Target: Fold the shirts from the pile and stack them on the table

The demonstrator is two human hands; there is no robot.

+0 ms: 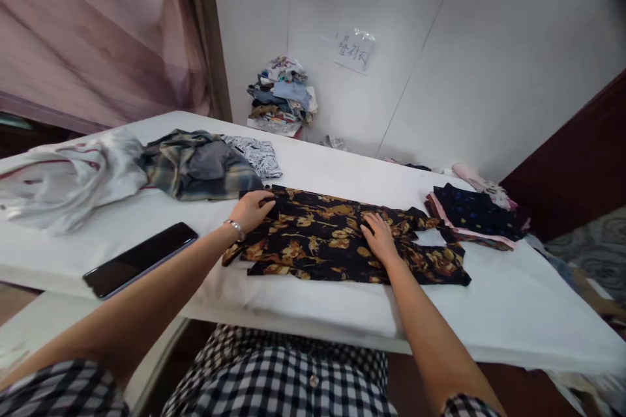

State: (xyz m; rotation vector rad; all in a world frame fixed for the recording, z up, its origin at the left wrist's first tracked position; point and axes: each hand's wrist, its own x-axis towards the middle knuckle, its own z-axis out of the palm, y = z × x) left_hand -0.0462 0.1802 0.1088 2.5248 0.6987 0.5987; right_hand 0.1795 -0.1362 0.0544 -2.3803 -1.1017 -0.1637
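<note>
A black shirt point(320, 238) with a golden-brown floral print lies spread lengthwise on the white-covered table, its collar end to the right. My left hand point(252, 212), with a silver bracelet at the wrist, is at the shirt's far left edge, fingers and thumb closed on the cloth. Lying flat over the middle of the shirt, my right hand point(380, 238) has its fingers stretched out. White shows through a gap near the collar.
A phone point(141, 259) lies at the left front. Behind it are a crumpled white garment point(73, 176), a plaid shirt point(198, 166) and a patterned garment point(259, 155). Folded clothes point(476, 215) are stacked at right. A clothes pile point(283, 94) stands by the wall beyond the table point(337, 313).
</note>
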